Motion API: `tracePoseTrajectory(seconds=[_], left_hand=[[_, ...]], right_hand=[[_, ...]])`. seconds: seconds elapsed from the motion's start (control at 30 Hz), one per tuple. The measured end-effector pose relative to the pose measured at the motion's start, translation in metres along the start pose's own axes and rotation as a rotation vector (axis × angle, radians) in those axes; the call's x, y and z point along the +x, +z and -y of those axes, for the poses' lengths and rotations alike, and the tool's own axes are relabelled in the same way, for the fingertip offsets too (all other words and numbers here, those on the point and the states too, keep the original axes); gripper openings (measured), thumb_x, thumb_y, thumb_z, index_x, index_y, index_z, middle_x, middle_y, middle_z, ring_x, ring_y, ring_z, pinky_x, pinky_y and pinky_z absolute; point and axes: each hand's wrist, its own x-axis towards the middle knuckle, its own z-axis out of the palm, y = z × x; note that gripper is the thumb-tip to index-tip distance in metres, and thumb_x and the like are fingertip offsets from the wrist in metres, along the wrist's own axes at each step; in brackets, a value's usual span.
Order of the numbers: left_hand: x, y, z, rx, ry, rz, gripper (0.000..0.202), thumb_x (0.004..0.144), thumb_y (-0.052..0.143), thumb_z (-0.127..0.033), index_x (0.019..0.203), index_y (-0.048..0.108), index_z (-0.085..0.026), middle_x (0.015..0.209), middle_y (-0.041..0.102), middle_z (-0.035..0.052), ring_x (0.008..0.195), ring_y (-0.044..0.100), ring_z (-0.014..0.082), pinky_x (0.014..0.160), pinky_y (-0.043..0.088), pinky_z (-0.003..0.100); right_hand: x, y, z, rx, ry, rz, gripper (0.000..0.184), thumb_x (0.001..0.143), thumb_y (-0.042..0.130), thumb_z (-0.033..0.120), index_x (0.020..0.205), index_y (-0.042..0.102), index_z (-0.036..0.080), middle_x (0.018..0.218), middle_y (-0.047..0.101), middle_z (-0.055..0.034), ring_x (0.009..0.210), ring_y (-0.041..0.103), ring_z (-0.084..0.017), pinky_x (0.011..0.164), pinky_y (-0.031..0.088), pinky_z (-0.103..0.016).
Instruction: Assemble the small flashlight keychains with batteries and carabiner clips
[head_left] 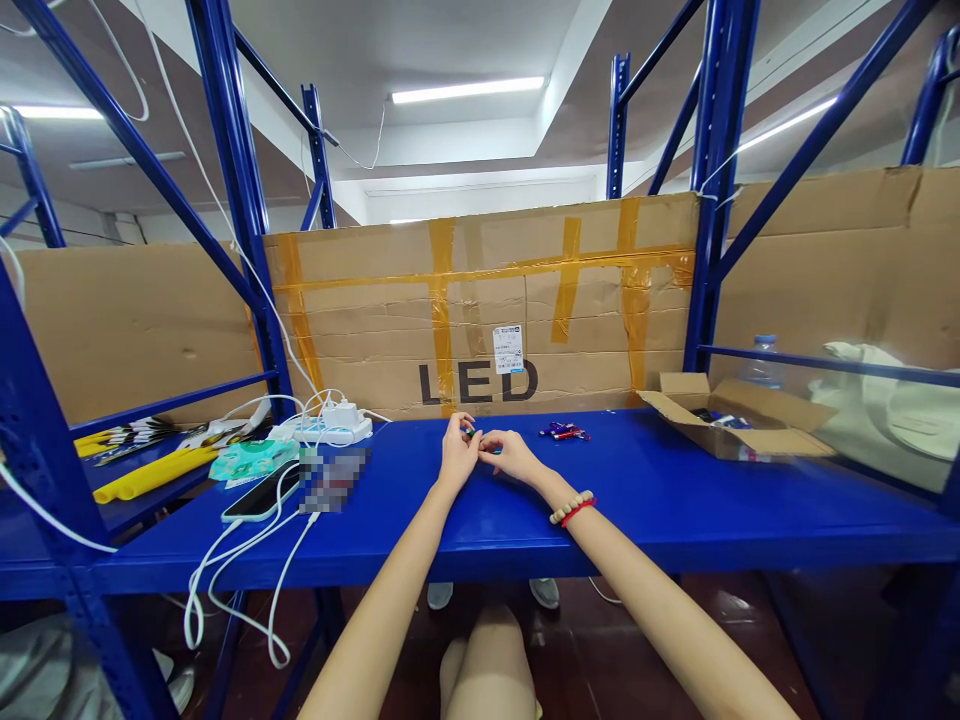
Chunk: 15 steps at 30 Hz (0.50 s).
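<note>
My left hand (457, 450) and my right hand (511, 455) meet over the middle of the blue shelf (600, 510). The fingers of both are curled together around something small with a dark green or teal tint, mostly hidden by the fingertips. Its kind is too small to make out. Beyond my right hand lies a little pile of shiny red and blue-purple pieces (566, 432) on the shelf. A beaded bracelet and a red band (574, 508) circle my right wrist.
Left of my hands are a white power strip (334, 425), a phone (262, 492), white cables (217, 570) and a teal packet (251, 460). An open cardboard box (735, 420) sits at the right. A cardboard sheet marked LED (375, 330) stands behind, between blue posts (712, 200).
</note>
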Motion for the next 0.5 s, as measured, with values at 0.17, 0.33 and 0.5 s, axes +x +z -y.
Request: tracePoseTrajectory(seconds=[0.17,0.33,0.5], left_hand=[[0.0006,0.001,0.0022,0.044,-0.056,-0.034,0.021,0.074,0.06,-0.023,0.093,0.057,-0.016,0.081,0.056,0.0006,0.051,0.05,0.0059,0.055,0.043,0.021],[-0.0003,-0.0013,0.0026,0.161,0.081,-0.008,0.013,0.081,0.052,-0.022,0.078,0.063,-0.016,0.078,0.063,0.0038,0.066,0.058,0.0119,0.065,0.047,0.023],[-0.0026,-0.0073,-0.0033,0.393,0.105,-0.071,0.016,0.085,0.048,-0.024,0.086,0.062,-0.016,0.083,0.065,0.0057,0.073,0.06,0.0153,0.069,0.048,0.026]], right_hand=[[0.0008,-0.0003,-0.0013,-0.02,-0.045,-0.089,0.022,0.071,0.058,0.034,0.066,0.064,0.013,0.077,0.062,-0.0069,0.061,0.056,-0.013,0.037,0.045,-0.018],[0.0021,-0.0015,0.0002,-0.016,-0.086,-0.153,0.018,0.072,0.057,0.031,0.07,0.066,0.014,0.086,0.065,-0.0083,0.065,0.059,-0.015,0.04,0.047,-0.021],[0.0012,-0.0075,0.0078,-0.162,-0.226,-0.497,0.016,0.076,0.057,0.028,0.077,0.067,0.016,0.086,0.067,-0.0065,0.063,0.059,-0.012,0.064,0.051,-0.026]])
